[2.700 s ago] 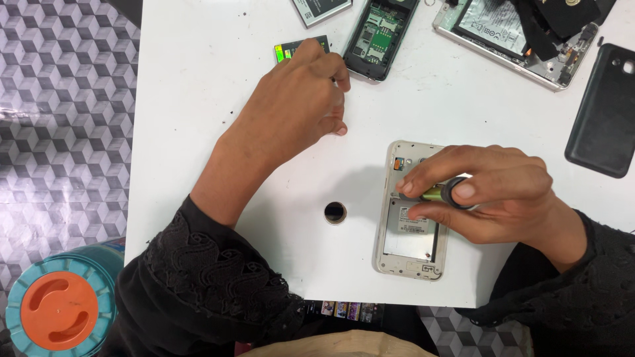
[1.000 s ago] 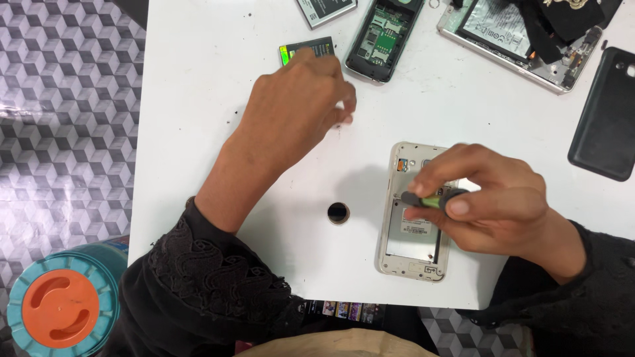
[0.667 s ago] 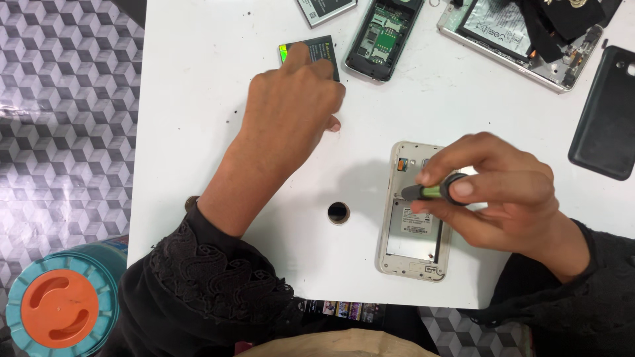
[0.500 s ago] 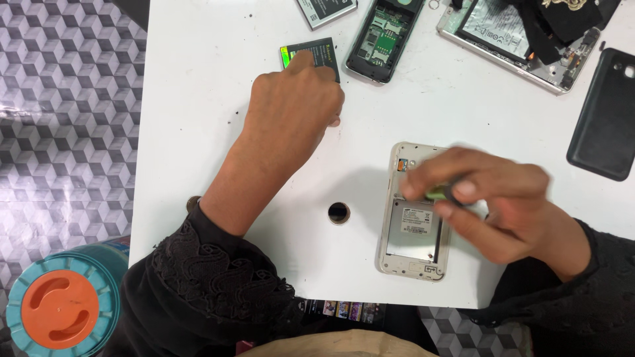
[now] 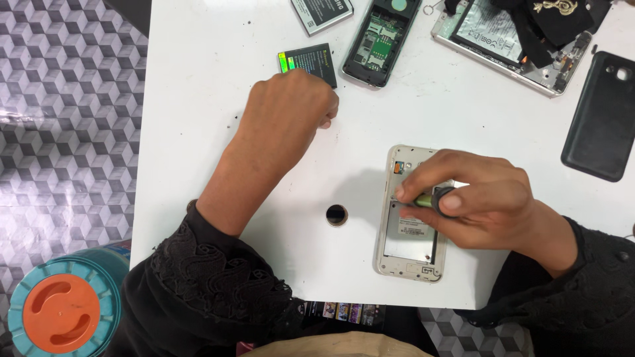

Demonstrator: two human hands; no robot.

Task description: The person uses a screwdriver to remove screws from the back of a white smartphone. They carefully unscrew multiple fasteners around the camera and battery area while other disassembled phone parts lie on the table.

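Open-backed phone (image 5: 409, 254), pale gold frame, is lying face down near the front edge of the white table (image 5: 198, 119), back cover off and battery bay sitting empty. Right hand (image 5: 486, 205) is pinching a small screwdriver (image 5: 433, 199) with a green-and-black handle, fingers closed tight around it, tip pressing into the upper left part of the frame; the screw itself is too small to make out. Left hand (image 5: 288, 122) is resting apart from the phone, loosely curled knuckles-up on the table, just below a black battery (image 5: 307, 61) with a green strip; can't tell whether it's holding anything. Step in hand looks like undoing a frame screw. Next move likely needs the driver kept square in the screw head with steady downward pressure, and the phone body isn't being steadied by the other hand, so it could slide. A round hole (image 5: 337, 214) is sitting in the tabletop just left of the phone. Further back: a second battery (image 5: 322, 12), a dark phone (image 5: 379, 41) with its back off, an opened tablet-like device (image 5: 509, 43), and a black back cover (image 5: 603, 116) at the right. Orange-and-teal lid (image 5: 61, 316) is showing on the floor side.
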